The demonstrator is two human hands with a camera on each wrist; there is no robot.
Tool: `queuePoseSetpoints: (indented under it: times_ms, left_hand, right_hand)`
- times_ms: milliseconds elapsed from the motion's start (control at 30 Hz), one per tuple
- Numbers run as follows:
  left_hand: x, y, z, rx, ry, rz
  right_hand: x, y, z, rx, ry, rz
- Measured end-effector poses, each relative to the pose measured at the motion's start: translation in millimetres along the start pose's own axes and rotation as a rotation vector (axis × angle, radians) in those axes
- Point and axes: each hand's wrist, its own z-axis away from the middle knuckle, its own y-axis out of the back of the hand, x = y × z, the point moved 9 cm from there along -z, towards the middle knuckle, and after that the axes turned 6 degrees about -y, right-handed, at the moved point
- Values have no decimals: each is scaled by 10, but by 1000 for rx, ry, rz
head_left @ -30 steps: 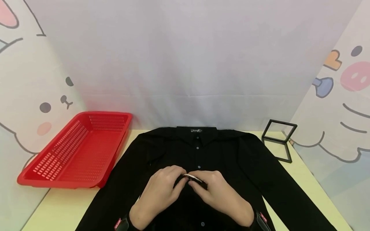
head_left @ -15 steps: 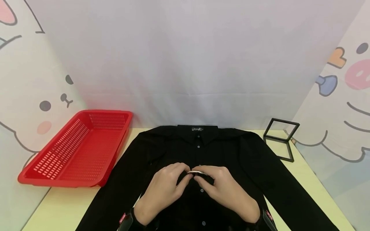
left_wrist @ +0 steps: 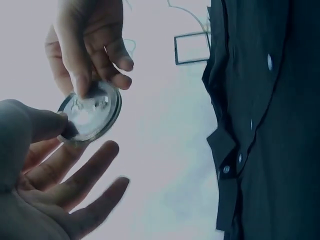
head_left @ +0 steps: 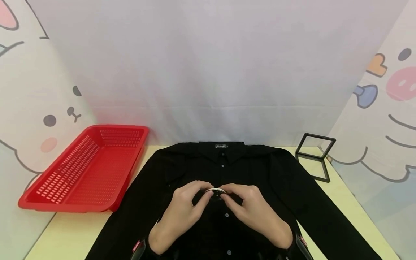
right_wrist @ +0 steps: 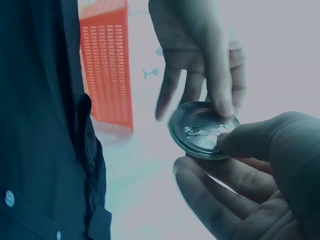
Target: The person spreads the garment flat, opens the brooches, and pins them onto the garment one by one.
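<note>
A round, silver-backed pin badge [head_left: 215, 189] is held above the black shirt [head_left: 224, 169]. My left hand [head_left: 182, 211] pinches its left edge between thumb and fingers. On the opposite edge, my right hand [head_left: 255, 211] has the same kind of grip. Both wrist views show the badge's metal back and its pin, with each thumb pressing on that side; the front face is hidden. The shirt lies flat, collar away from me, sleeves spread to both sides. A column of small buttons runs down its middle.
To the left, a red plastic basket [head_left: 107, 164] with slotted walls stands on the pale yellow table [head_left: 69, 231]. A black two-part square frame [head_left: 314, 157] sits at the back right. White cloth walls with cartoon drawings enclose the table.
Both hands have raised the badge slightly and turned it. First it shifted a little right, then back left. More of its underside and pin shows. Shirt, basket and frame stay put.
</note>
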Motion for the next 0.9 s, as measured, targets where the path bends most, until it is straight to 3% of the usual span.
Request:
queuePoseSetpoints:
  times_ms: [167, 400, 900]
  left_hand:
    - [-14, 32, -4, 48, 32, 105]
    - [-46, 0, -1, 45, 83, 210]
    - [4, 2, 3, 58, 61, 152]
  right_hand:
    - [12, -8, -9, 18, -32, -61]
    - [20, 35, -18, 44, -77, -189]
    - [99, 28, 0, 48, -138, -253]
